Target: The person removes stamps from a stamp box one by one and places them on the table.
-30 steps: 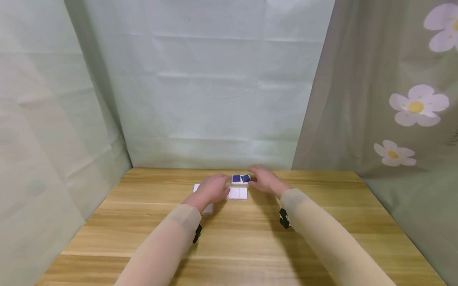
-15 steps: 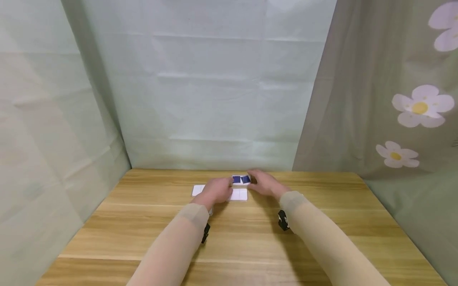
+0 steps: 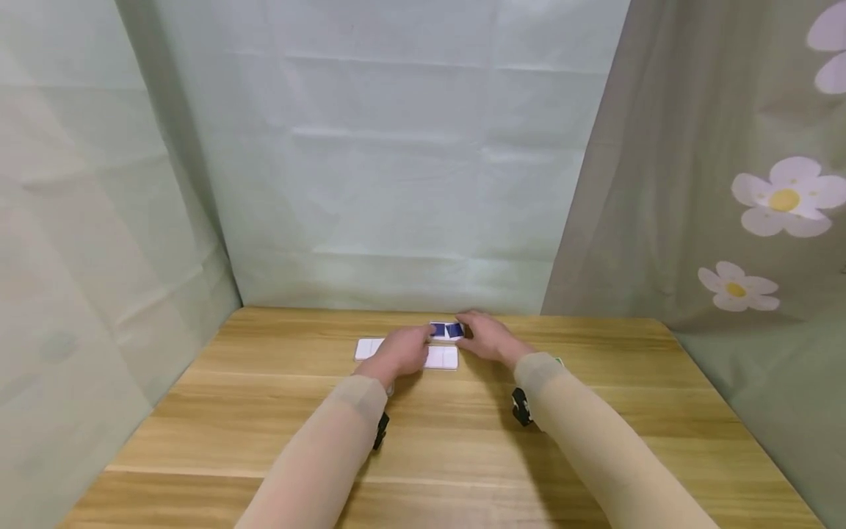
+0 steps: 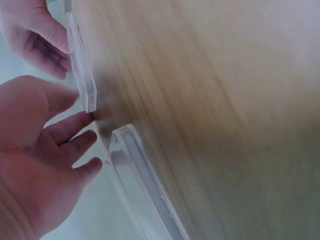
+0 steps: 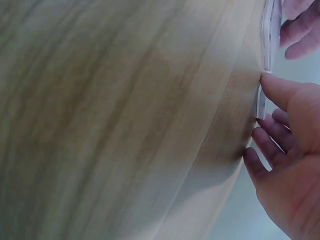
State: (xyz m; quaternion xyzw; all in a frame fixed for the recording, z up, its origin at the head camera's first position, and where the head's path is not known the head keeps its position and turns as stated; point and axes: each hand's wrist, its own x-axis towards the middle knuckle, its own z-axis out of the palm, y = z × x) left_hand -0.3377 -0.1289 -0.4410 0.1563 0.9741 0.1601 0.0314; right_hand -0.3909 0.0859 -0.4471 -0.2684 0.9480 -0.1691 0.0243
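A small flat clear plastic case [image 3: 446,338] with two dark blue squares on white lies near the table's far edge. My left hand [image 3: 401,350] pinches its left end between thumb and forefinger. At its right end my right hand [image 3: 487,336] grips it, thumb on the near side and fingers behind. In the left wrist view the case [image 4: 83,67] shows edge-on between both hands. A second flat case with a white face [image 3: 441,358] lies just nearer, partly covered by my left hand.
Left of my left hand lies another white-faced case [image 3: 366,349], partly hidden by it. A small pale thing [image 3: 559,361] peeks out behind my right sleeve. A pale curtain [image 3: 396,184] hangs behind the wooden table [image 3: 449,455].
My left hand has moved slightly right and its fingers have come onto the left end of the far case. My right hand has settled in at the right end. The case stays in place.
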